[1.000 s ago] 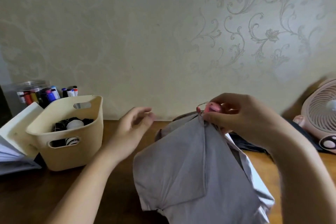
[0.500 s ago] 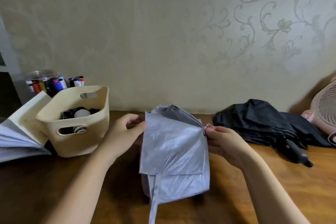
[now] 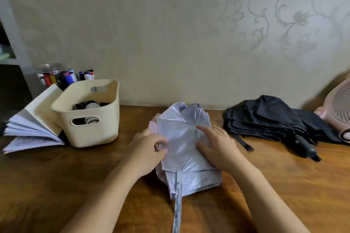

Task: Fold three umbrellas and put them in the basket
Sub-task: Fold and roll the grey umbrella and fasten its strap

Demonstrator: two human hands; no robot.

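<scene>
Silver-grey fabric fills the middle of my feed: the silver-grey umbrella [image 3: 187, 149] lies collapsed and half folded on the wooden surface [image 3: 56, 185], with a pale pink layer showing along its left side. The left hand [image 3: 149, 149] is at that left edge, its grip closed, fingers curled in and pinching the fold, though the fingertips are a bit blurred. The right hand [image 3: 217, 145] has no grip at all: fingers straight and spread, palm down, pressing the canopy flat. The strap [image 3: 177, 204] trails loose from the bundle toward me, running off the bottom of the view.

On the left stands the cream basket [image 3: 91, 132], well apart from the umbrella, with bare wood between them. Something dark with white parts sits inside; I can't tell what it is. A fanned-open book [image 3: 32, 128] leans against its left side, and a jar [image 3: 55, 75] of markers stands behind; their labels are too small to read.

On the right, the black umbrella [image 3: 265, 119] lies collapsed but loose, near the grey one without touching it, its handle pointing right. A pink fan [image 3: 339, 108] crowds the right edge. The wall [image 3: 170, 43] closes off the back; there's open wood on my side.
</scene>
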